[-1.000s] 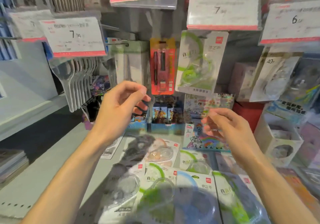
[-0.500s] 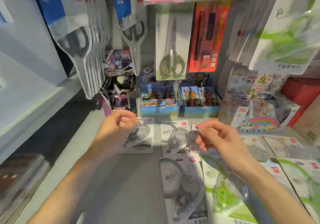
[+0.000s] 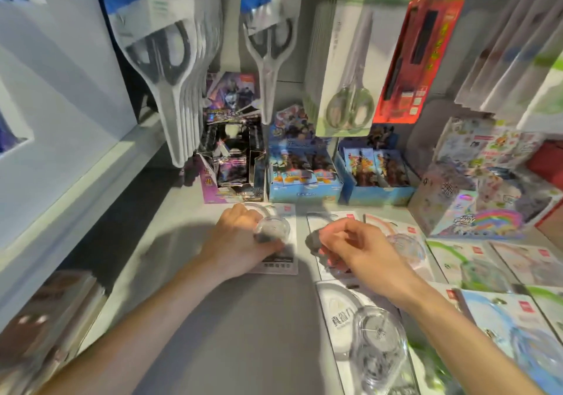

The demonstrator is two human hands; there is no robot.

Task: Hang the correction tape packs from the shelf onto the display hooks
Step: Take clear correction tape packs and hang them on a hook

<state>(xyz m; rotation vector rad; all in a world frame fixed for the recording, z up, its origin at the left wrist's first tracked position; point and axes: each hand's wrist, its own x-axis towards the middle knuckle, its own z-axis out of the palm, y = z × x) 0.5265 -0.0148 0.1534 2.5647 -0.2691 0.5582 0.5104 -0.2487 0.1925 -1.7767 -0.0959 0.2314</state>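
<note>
Several correction tape packs lie flat on the grey shelf (image 3: pixel 243 333). My left hand (image 3: pixel 240 239) rests on a white-carded pack (image 3: pixel 288 260) with a clear round blister, fingers curled around the blister. To its right, my right hand (image 3: pixel 359 248) pinches the dark blister of a second pack (image 3: pixel 323 221). A larger grey pack (image 3: pixel 365 343) lies nearest me, with a pink (image 3: pixel 405 239), a green (image 3: pixel 466 263) and a blue pack (image 3: pixel 511 327) to the right. Blurred carded packs (image 3: pixel 518 44) hang at the upper right; their hooks are out of view.
Blister-packed scissors (image 3: pixel 170 59) hang in a row at upper left, with more scissors (image 3: pixel 350 59) and a red pack (image 3: pixel 417 59) in the middle. Trading-card boxes (image 3: pixel 304 175) and sticker packs (image 3: pixel 481 187) line the shelf's back. A lower shelf with stacked goods (image 3: pixel 45 318) sits at the left.
The view has tipped down from the hanging display to the shelf. Both hands dropped from chest height onto the packs, the left closing around a blister, the right pinching the neighbouring pack.
</note>
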